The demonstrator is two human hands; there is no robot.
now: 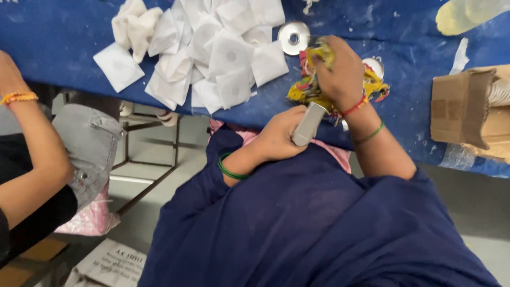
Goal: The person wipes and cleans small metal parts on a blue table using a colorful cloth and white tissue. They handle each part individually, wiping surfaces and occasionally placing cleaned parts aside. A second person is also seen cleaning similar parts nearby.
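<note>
The person sits at a table [64,37] covered in blue cloth and works at its near edge with both hands. The left hand [279,135] has its grip clenched around a grey metal tool [308,125], whose flat grey body sticks up out of the fist toward the other hand. The right hand [337,69] is clenched on a bundle of colourful cloth [305,87] in yellow, red and green, pressing it down on the table just above the tip of the tool; more of the same cloth shows on the far side of the wrist. A green bangle sits on each wrist, and a red thread is tied round the right one. Just beside the right hand lies a round metal disc [294,37] with a hole in its middle, and a second, partly hidden disc [374,66] rests close to the wrist. To the left of the discs a heap of white square pouches [223,53] spreads over the table. A torn cardboard box [470,109] stands at the right edge. Another person's arm [32,159] with an orange bracelet comes in from the left, well apart from the work.
</note>
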